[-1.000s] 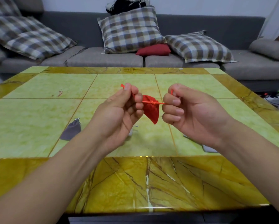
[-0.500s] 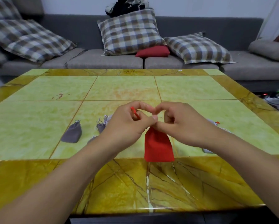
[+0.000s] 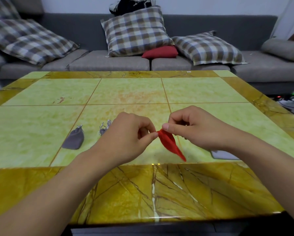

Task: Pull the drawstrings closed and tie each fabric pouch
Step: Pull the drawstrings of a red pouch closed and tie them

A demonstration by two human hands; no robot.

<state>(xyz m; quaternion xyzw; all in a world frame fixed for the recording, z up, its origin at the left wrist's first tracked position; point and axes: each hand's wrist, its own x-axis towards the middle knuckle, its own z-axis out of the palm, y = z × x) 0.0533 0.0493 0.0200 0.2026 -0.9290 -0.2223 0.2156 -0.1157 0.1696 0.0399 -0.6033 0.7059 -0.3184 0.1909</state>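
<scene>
A small red fabric pouch [image 3: 170, 143] hangs edge-on above the table, its gathered top between my hands. My left hand [image 3: 125, 140] pinches that top from the left with thumb and forefinger. My right hand [image 3: 194, 128] pinches it from the right, fingers curled; the red drawstrings are hidden inside my fingers. A grey pouch [image 3: 74, 139] with its top cinched lies on the table to the left. Another grey pouch [image 3: 104, 129] shows only its tied top and light strings behind my left hand. A flat grey pouch [image 3: 225, 155] peeks out under my right wrist.
The table [image 3: 40, 120] has a yellow-green tiled top with a darker marbled border along the near edge. A grey sofa [image 3: 108, 62] with checked cushions and a red cushion [image 3: 160, 52] stands behind it. Cables lie on the floor at the far right.
My hands came together from pulling the strings apart, dropped lower toward the table, and the red pouch has turned from hanging flat to edge-on, swinging right.
</scene>
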